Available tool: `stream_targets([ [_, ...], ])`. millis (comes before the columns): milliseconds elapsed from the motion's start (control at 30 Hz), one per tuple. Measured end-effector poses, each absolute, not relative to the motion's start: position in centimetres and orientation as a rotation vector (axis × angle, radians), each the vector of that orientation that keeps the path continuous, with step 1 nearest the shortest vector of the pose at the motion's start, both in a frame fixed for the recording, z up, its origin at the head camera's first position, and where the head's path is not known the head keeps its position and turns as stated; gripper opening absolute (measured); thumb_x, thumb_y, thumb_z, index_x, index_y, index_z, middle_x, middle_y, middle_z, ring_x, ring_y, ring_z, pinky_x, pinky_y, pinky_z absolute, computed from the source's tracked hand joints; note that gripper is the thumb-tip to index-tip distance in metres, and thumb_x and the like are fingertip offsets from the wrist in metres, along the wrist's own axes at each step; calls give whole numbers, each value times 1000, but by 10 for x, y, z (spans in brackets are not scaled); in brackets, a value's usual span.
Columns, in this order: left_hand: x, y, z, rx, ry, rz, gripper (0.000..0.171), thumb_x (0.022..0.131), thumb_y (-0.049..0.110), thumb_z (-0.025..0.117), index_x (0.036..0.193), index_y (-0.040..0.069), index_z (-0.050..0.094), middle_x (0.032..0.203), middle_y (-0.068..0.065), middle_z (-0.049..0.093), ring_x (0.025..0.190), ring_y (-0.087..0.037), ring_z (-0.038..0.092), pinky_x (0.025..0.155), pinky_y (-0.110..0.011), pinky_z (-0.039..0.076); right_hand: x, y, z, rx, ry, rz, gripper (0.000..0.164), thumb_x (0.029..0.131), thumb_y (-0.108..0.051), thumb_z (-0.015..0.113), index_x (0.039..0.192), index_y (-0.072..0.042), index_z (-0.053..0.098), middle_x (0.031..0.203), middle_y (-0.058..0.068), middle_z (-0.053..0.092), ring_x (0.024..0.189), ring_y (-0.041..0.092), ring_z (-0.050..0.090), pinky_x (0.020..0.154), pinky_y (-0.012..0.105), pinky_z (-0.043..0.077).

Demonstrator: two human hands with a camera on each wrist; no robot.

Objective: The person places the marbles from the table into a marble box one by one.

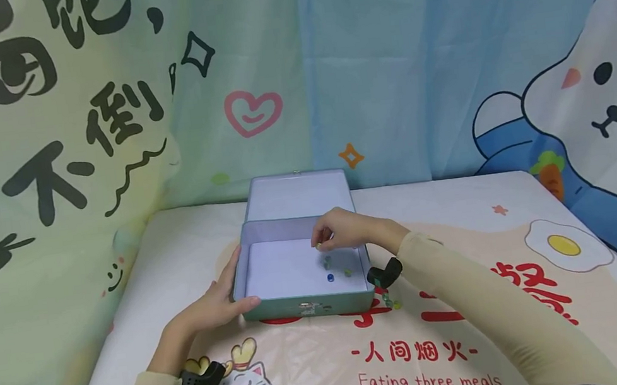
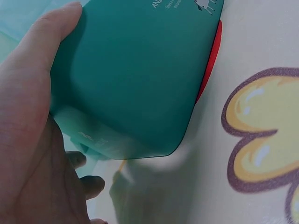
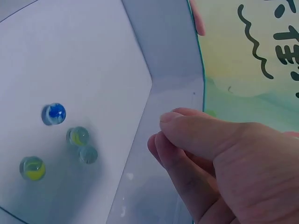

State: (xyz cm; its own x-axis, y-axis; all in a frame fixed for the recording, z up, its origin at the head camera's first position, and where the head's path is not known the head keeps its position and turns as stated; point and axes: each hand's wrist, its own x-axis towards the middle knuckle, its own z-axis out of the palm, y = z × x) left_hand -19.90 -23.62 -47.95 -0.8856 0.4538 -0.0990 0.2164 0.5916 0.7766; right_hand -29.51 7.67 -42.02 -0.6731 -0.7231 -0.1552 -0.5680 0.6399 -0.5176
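Observation:
A green tin box (image 1: 310,307) with a pale inside lies on the table, its lid (image 1: 298,195) tipped back. My left hand (image 1: 212,302) grips the front left corner, thumb on the front and fingers along the left wall. Over the box's right half, my right hand (image 1: 341,230) pinches a small glass marble (image 1: 318,246) at its fingertips; the right wrist view hides that marble. On the box floor lie a blue marble (image 3: 56,113), a yellow-streaked one (image 3: 33,168), and two greenish clear marbles (image 3: 78,136) touching or nearly so.
Several more marbles (image 1: 388,302) lie on the printed tablecloth (image 1: 421,383) just outside the box's front right corner, partly behind the right wrist camera (image 1: 384,273). A printed curtain (image 1: 376,83) hangs behind the table.

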Motion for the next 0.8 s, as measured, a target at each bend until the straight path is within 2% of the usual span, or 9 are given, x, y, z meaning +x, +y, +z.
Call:
stream_targets([
  [467, -198, -236, -480, 565, 2534, 1199, 102, 87, 36, 63, 152, 22, -15, 160, -14, -7, 145, -42, 2, 103, -76, -2, -302, 68, -436, -1100, 2562, -693, 13, 86, -7, 67, 98, -5, 71, 92, -1, 69, 87, 10, 64, 81, 26, 53],
  [633, -199, -235, -481, 566, 2551, 1178, 102, 87, 36, 63, 152, 20, -14, 160, -14, -6, 145, -42, 3, 102, -77, -1, -308, 66, -449, -1109, 2630, -640, 13, 87, -10, 68, 98, -7, 73, 95, -1, 68, 89, 11, 65, 81, 24, 54],
  [800, -199, -237, -480, 549, 2561, 1153, 102, 88, 39, 63, 152, 23, -15, 160, -13, -7, 145, -41, 4, 104, -75, -2, -311, 63, -456, -1160, 2692, -528, 13, 87, -13, 69, 97, -10, 75, 93, -2, 66, 86, 8, 63, 77, 20, 53],
])
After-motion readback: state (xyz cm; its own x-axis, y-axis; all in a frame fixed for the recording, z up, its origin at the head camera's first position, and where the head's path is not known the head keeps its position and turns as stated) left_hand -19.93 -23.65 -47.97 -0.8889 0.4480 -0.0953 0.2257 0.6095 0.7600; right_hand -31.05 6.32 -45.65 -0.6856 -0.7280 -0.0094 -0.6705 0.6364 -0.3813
